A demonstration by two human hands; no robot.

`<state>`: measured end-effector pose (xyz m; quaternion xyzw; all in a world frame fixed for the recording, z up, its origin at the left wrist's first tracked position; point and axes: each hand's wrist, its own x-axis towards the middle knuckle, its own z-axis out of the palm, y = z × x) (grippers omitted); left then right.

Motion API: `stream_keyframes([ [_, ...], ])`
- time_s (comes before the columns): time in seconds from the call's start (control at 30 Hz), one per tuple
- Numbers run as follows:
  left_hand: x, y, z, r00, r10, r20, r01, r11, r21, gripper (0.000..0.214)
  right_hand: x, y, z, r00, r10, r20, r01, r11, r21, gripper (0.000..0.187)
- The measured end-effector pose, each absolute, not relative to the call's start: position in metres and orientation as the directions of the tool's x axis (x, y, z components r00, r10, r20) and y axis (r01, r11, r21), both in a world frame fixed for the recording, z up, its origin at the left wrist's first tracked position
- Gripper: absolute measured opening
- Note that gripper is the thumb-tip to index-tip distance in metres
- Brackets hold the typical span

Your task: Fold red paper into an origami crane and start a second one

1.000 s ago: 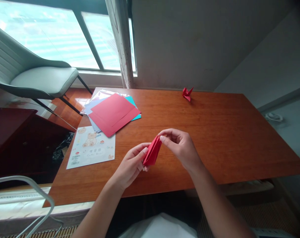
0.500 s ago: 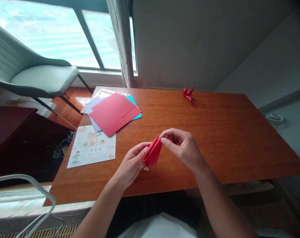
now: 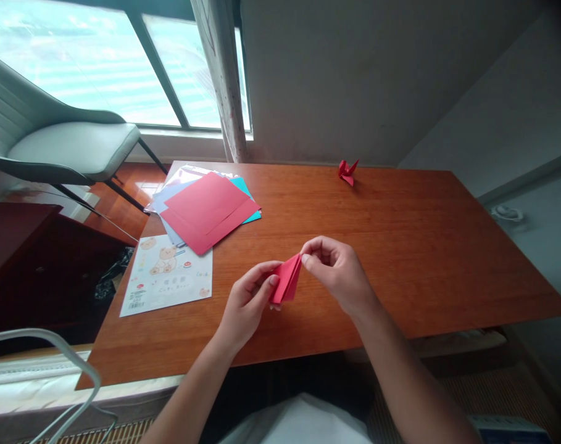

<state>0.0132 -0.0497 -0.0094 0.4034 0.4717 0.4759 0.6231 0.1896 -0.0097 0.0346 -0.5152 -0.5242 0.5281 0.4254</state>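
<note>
A small folded piece of red paper (image 3: 287,280) is held above the near part of the wooden table (image 3: 400,259). My left hand (image 3: 250,299) grips its lower left side, thumb on the front face and fingers behind. My right hand (image 3: 333,268) pinches the pointed upper tip between thumb and index finger. Several folded layers show along the right side of the piece. A finished red origami crane (image 3: 347,172) stands at the far edge of the table.
Red sheets (image 3: 210,209) lie over blue and lilac paper and a clear plastic sleeve at the table's left. Nearer is a white sheet with bear drawings (image 3: 169,274). A pale chair (image 3: 71,145) stands by the window, and a white tube (image 3: 83,364) curves at lower left.
The folded red paper has turned in my hands, so a flatter face and its layered edge now show. Both hands stay on it. The whole view has shifted slightly.
</note>
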Motion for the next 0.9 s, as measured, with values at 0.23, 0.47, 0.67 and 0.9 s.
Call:
stream_keyframes([
  [0.23,0.013,-0.051,-0.009,0.056,0.989,-0.137,-0.120,0.143,0.983,0.029,0.187,-0.016,0.030,-0.063,0.997,-0.045,0.102,-0.039,-0.994,0.008],
  [0.47,0.015,-0.053,-0.009,0.036,0.994,-0.100,-0.067,0.102,0.993,0.027,0.192,-0.023,0.039,-0.075,0.997,-0.001,0.244,0.018,-0.970,0.012],
  [0.67,0.015,-0.055,-0.010,0.005,0.999,-0.045,0.004,0.045,0.999,0.026,0.193,-0.023,0.039,-0.057,0.998,0.000,0.276,0.016,-0.961,0.013],
  [0.9,0.014,-0.055,-0.011,-0.008,0.999,-0.035,0.041,0.035,0.999,0.026,0.196,-0.023,0.036,-0.051,0.998,-0.032,0.231,-0.019,-0.973,0.016],
])
